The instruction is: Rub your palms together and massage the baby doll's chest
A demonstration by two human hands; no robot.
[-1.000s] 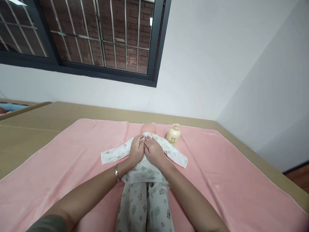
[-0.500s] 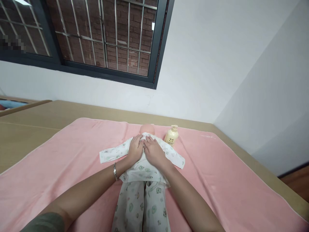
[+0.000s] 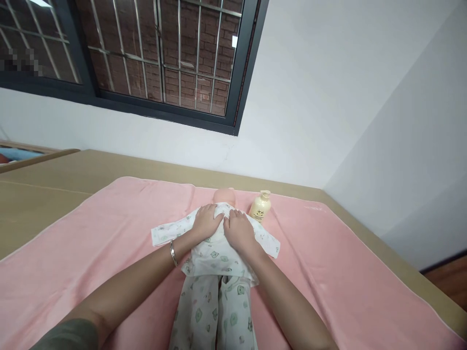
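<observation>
A baby doll (image 3: 224,196) lies on a pink sheet, its head toward the wall. It wears a white long-sleeved top (image 3: 215,255) printed with small green figures, and matching trousers (image 3: 199,311). My left hand (image 3: 207,221) rests flat on the left side of the upper top, fingers stretched out. On the right side of the chest lies my right hand (image 3: 239,228), also flat with its fingers extended. Both hands touch the cloth and grip nothing. The sleeves spread out to either side. A cream pump bottle (image 3: 260,206) stands just beyond the right sleeve.
The pink sheet (image 3: 346,272) covers much of a wooden surface (image 3: 44,194). Behind it rises a white wall (image 3: 299,97) with a dark-framed, barred window (image 3: 160,58). At the far left edge a blue item (image 3: 22,154) shows behind a wooden ledge.
My hands have moved apart, from almost touching at the middle of the chest out toward its two sides. The doll and bottle stay in place; the view has shifted slightly.
</observation>
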